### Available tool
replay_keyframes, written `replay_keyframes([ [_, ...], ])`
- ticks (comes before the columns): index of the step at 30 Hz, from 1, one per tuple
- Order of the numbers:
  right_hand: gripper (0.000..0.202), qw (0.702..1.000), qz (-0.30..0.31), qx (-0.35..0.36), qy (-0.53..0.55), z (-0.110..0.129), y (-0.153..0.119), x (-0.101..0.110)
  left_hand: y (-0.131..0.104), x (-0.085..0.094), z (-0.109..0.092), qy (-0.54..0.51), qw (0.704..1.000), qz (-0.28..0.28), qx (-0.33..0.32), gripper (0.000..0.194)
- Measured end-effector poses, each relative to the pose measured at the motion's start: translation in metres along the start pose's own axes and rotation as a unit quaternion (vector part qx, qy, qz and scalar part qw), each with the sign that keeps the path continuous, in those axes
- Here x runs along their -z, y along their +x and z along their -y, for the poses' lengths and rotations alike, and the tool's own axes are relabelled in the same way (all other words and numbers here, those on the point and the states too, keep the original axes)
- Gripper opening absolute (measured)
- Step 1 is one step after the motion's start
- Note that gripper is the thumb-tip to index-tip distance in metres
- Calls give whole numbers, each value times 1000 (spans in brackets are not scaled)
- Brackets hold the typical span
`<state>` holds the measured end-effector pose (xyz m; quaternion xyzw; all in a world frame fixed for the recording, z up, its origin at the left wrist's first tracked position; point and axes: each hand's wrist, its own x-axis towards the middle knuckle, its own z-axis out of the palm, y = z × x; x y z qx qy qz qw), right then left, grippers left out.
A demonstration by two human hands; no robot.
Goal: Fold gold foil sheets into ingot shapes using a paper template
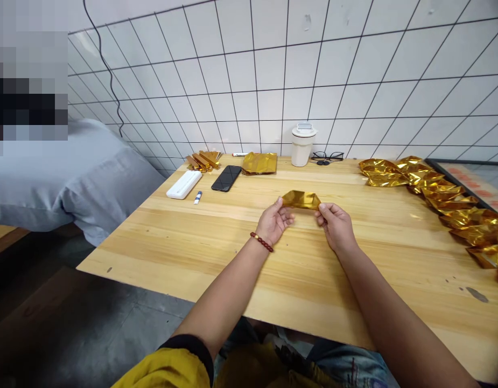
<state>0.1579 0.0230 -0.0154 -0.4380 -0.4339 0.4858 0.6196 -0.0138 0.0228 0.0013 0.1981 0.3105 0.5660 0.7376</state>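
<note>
A folded piece of shiny gold foil paper (301,200) is stretched between my two hands, above the middle of the wooden table. My left hand (274,222), with a dark red bead bracelet (261,242) at the wrist, pinches its left end. At the right end, the thumb and fingers of my right hand (333,222) grip the paper. Its long side runs roughly level, and the upper edge is narrower than the lower. Farther back lies a flat stack of gold foil sheets (259,163). Along the right side runs a row of folded gold foil pieces (446,202).
On the wooden table (184,253) are a black phone (226,178), a white power bank (184,184), a small blue-and-white tube (198,198), gold strips (203,160), a white cup (303,144) and glasses (328,157). A person in a grey shirt (71,178) is at the left. A tiled wall stands behind.
</note>
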Motion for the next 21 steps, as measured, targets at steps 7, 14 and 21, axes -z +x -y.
replay_keyframes([
  [7, 36, 999, -16, 9, 28, -1, 4, 3, 3, 7, -10, -87, 994, -48, -40, 12],
  [14, 31, 1000, 11, 8, 6, 0, -1, -2, -3, -2, 7, 104, 993, 41, -48, 31],
  [21, 29, 995, 91, -30, -31, 5, -5, -5, -2, -1, 9, 118, 991, 18, -67, 41],
])
